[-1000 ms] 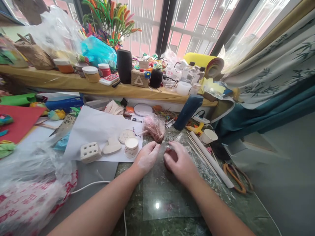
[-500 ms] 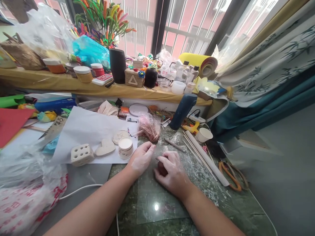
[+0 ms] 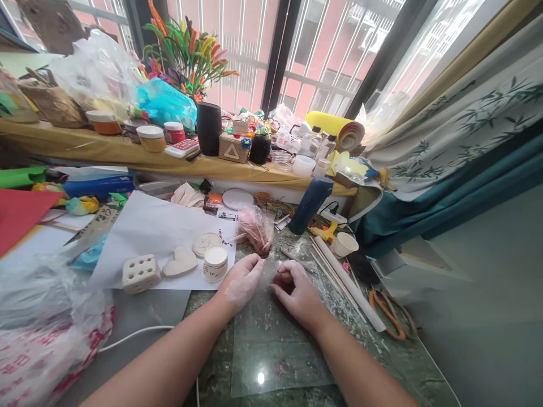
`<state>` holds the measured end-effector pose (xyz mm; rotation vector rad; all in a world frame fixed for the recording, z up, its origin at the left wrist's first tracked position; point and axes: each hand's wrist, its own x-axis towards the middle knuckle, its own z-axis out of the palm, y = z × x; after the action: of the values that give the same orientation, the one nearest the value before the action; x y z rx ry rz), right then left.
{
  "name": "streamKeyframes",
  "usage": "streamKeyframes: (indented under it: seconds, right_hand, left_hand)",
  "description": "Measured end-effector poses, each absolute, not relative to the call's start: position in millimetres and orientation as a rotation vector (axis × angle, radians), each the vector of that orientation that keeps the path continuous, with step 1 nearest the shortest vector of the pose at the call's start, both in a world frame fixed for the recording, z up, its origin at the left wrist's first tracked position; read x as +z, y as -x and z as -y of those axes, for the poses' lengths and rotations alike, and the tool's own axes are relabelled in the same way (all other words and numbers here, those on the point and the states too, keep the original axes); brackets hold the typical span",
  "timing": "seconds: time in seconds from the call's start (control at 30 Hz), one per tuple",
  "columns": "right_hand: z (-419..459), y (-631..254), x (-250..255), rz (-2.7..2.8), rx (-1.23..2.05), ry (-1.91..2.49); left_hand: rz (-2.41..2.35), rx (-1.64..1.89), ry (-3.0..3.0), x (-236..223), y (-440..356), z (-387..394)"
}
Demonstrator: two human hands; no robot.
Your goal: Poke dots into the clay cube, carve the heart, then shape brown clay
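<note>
My right hand (image 3: 299,297) is curled shut over a dark red lump (image 3: 290,286) that shows only as a dark patch under the fingers. It presses on a clear sheet (image 3: 271,350) lying on the green marble table (image 3: 382,362). My left hand (image 3: 241,281), dusted white, rests just to the left on the sheet's edge. Its fingers lie loosely together, point toward the right hand and hold nothing. A small white cup (image 3: 214,263) stands right beside the left hand.
White paper (image 3: 156,226) carries a holed white block (image 3: 141,273), a heart piece (image 3: 180,262) and a round disc (image 3: 206,244). A pink bundle in plastic (image 3: 255,226) lies behind the hands. Sticks and a white tube (image 3: 348,282), scissors (image 3: 388,314) and a paper cup (image 3: 344,244) lie right. A plastic bag (image 3: 38,322) fills the left.
My right hand has drawn back toward me and closed tighter, so the red lump is now almost hidden. The left hand has stayed beside it. The view has shifted slightly.
</note>
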<state>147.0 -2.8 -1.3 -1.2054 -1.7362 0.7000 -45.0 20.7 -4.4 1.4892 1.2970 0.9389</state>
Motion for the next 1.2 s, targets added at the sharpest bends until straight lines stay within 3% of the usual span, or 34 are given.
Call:
streamKeyframes:
  seconds: [0.13,0.47,0.6,0.83,1.2]
  right_hand:
    - [-1,-155,-26,1.922,0.638,1.318]
    - [22,-167,-25,2.127,0.549,1.266]
    - [23,-158,-16,1.683,0.816,1.317]
    - [63,-106,30,0.623,1.724,0.953]
    - [70,-110,16,0.418,1.921,0.91]
  left_hand:
    - [-1.28,0.961,-1.5,-4,45,-20]
    - [-1.229,0.964,-1.562,-10,45,-21]
    - [-1.135,1.064,-1.685,-4,45,-9]
    - [-0.798,1.262,-1.779,7,43,20]
    - [-0.908,0.995,-2.176,16,31,22]
